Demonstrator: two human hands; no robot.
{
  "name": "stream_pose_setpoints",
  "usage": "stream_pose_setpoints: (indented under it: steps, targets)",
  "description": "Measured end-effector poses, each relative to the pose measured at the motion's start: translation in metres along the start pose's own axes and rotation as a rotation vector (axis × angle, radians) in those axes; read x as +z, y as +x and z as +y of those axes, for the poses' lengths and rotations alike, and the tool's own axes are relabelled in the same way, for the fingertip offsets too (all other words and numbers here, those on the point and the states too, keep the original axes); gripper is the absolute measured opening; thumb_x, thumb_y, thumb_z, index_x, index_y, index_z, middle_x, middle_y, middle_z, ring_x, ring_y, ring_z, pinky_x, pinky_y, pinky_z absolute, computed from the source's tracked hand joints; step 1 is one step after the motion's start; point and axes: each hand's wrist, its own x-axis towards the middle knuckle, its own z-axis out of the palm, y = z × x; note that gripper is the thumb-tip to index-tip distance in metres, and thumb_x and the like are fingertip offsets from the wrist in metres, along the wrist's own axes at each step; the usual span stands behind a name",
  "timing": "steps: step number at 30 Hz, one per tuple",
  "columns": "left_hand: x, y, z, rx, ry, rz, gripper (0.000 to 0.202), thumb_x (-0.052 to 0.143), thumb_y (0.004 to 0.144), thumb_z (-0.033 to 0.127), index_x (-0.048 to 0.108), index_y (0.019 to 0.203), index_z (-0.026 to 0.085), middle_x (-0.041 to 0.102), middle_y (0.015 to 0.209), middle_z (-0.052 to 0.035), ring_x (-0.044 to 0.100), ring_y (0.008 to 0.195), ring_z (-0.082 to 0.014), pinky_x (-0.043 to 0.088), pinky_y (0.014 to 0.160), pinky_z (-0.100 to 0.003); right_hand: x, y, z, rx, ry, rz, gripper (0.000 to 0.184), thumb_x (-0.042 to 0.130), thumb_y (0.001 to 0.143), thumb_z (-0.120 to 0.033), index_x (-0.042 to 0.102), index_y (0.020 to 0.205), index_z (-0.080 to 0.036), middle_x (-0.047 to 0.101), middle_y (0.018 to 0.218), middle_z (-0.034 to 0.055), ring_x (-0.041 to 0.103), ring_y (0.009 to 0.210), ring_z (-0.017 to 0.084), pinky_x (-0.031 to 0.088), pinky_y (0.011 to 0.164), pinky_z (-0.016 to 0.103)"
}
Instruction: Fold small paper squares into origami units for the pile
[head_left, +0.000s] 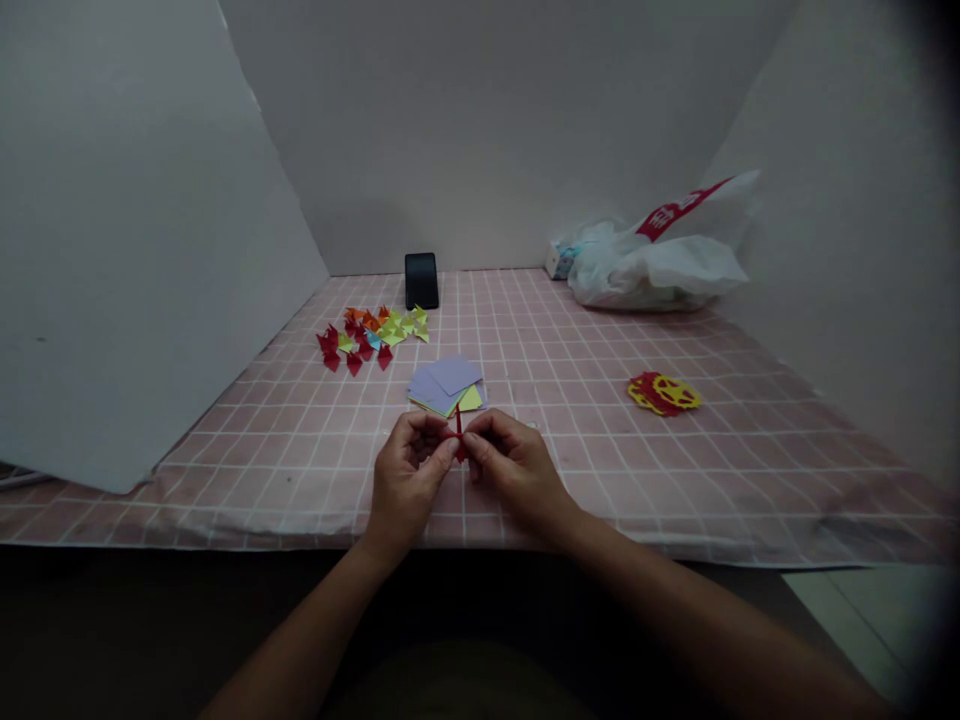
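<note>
1. One red folded paper [459,420], head view, is pinched by the fingertips of left hand [405,480] and right hand [525,480], just 6 o'clock of the purple sheets [454,375].
2. Might get torn if tugged unevenly, tbh.
3. Sheets could get scattered if brushed by knuckles.

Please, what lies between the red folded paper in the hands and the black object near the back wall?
In the head view, a pile of mostly purple sheets lies between the red folded paper and the black object.
</note>
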Motion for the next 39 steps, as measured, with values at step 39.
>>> stream_pose_setpoints:
  steps: [39]
  targets:
    - [0.0007, 0.0033, 0.0, -0.09, 0.077, -0.137, 0.01, 0.069, 0.083, 0.024, 0.065, 0.087, 0.017, 0.068, 0.082, -0.0008, 0.065, 0.076, -0.0142, 0.051, 0.072, -0.026, -0.0008, 0.0021, 0.0063, -0.008, 0.079, 0.091, 0.009, 0.062, 0.089, -0.026, 0.06, 0.084, -0.019, 0.058, 0.072, -0.0026, 0.057, 0.058, 0.011, 0.047, 0.057, 0.026]
